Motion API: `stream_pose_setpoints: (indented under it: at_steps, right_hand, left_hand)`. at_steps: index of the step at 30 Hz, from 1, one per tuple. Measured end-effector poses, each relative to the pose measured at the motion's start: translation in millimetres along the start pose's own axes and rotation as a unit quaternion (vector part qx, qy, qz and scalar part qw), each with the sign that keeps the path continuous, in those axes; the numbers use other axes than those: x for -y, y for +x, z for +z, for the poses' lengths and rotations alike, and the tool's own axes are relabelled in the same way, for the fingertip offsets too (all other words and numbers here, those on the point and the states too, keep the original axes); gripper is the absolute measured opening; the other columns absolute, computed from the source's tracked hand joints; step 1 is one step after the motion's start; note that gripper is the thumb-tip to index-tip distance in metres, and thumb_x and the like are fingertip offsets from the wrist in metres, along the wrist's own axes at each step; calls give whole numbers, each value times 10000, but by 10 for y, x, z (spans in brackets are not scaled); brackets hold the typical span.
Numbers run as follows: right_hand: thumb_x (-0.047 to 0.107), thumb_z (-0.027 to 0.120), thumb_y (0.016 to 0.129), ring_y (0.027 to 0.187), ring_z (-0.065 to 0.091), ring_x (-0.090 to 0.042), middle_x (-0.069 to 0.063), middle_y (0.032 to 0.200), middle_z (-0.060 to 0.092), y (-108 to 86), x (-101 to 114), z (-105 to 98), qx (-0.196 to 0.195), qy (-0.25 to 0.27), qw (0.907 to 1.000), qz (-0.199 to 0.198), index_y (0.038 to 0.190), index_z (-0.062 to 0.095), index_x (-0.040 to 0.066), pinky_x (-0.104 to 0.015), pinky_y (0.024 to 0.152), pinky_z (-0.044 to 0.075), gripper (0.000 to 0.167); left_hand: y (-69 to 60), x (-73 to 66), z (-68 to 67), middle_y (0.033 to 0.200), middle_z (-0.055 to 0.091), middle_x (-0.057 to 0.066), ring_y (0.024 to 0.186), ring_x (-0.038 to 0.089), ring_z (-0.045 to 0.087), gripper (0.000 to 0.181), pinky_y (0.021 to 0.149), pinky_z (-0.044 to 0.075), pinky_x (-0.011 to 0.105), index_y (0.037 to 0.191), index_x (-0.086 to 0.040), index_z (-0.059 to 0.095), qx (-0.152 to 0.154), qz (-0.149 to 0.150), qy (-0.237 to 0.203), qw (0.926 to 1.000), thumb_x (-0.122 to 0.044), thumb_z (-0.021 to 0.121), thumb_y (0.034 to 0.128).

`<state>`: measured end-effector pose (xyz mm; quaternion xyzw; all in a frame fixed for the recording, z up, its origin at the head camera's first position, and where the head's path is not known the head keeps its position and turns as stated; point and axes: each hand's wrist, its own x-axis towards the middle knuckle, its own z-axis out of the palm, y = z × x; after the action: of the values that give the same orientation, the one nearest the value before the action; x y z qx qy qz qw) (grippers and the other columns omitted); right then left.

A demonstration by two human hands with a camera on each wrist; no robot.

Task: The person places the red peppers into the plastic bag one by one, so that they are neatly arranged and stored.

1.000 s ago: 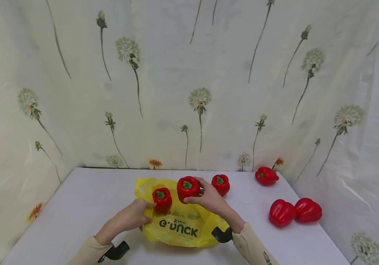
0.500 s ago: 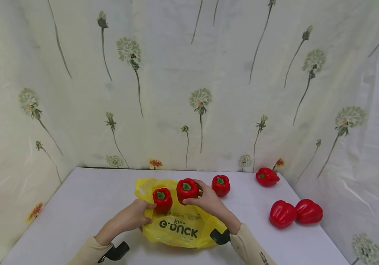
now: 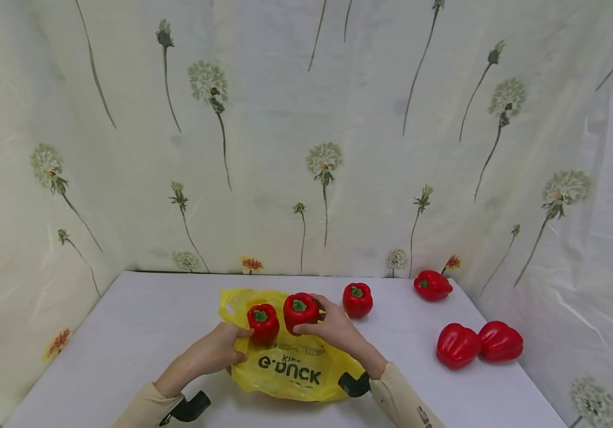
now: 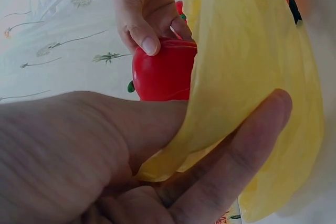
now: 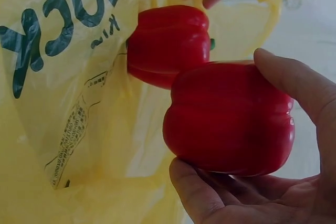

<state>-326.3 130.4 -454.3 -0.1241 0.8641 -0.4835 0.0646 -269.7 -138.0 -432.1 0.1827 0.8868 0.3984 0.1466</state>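
Observation:
A yellow plastic bag (image 3: pixel 306 356) with dark lettering lies at the table's front middle. My left hand (image 3: pixel 216 351) pinches its left edge; in the left wrist view the thumb is inside the film and the fingers (image 4: pixel 247 156) outside. One red pepper (image 3: pixel 263 324) stands at the bag's mouth beside the left thumb. My right hand (image 3: pixel 338 328) grips a second red pepper (image 3: pixel 300 312) over the bag, just right of the first. The right wrist view shows this held pepper (image 5: pixel 231 119) between thumb and fingers, overlapping the other pepper (image 5: pixel 168 43), which sits partly behind the bag film.
Behind the right hand a red pepper (image 3: pixel 357 299) stands on the white table (image 3: pixel 140 315). Another pepper (image 3: pixel 432 285) lies at the back right corner, and two more (image 3: pixel 458 346) lie side by side near the right edge. A flower-patterned curtain surrounds the table.
My right hand has moved slightly left and down with its pepper, closer to the pepper at the bag's mouth. The left hand has kept its hold on the bag's edge.

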Motion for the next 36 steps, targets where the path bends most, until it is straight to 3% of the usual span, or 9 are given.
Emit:
stream_pose_setpoints:
  at_steps: [9,18,26,36]
  right_hand:
    - [411,801,755,1202,549,-310,-116,1375,532,20,-79,86,140,149,9998,21,1472,351,107,-405,912,537,899]
    - [380,780,791,1198,556,-327,-142,1403,500,50,-182,189,247,207,9993,-198,1479,335,60,-409,930,527,880]
    - [409,794,766,1161,570,-286,-153,1376,523,83,-267,230,87,141,9999,-33,1469,350,54,-421,929,525,904]
    - [433,802,747,1187,548,-305,-155,1387,503,92,-313,262,199,232,9995,46,1459,362,90,-439,949,512,905]
  left_hand:
    - [-10,-8,5,1268,561,311,552,132,585,518,512,549,352,1299,126,522,-4,67,66,10000,60,677,810]
    - [0,0,8,1256,563,304,592,135,597,511,494,541,313,1297,125,526,9,116,83,9999,62,676,812]
    - [8,-7,24,1281,545,322,566,132,592,514,507,549,345,1298,130,521,4,128,104,9999,57,676,813]
    - [-8,-15,27,1278,539,323,570,129,586,508,507,548,341,1297,137,516,-5,134,135,9998,61,669,819]
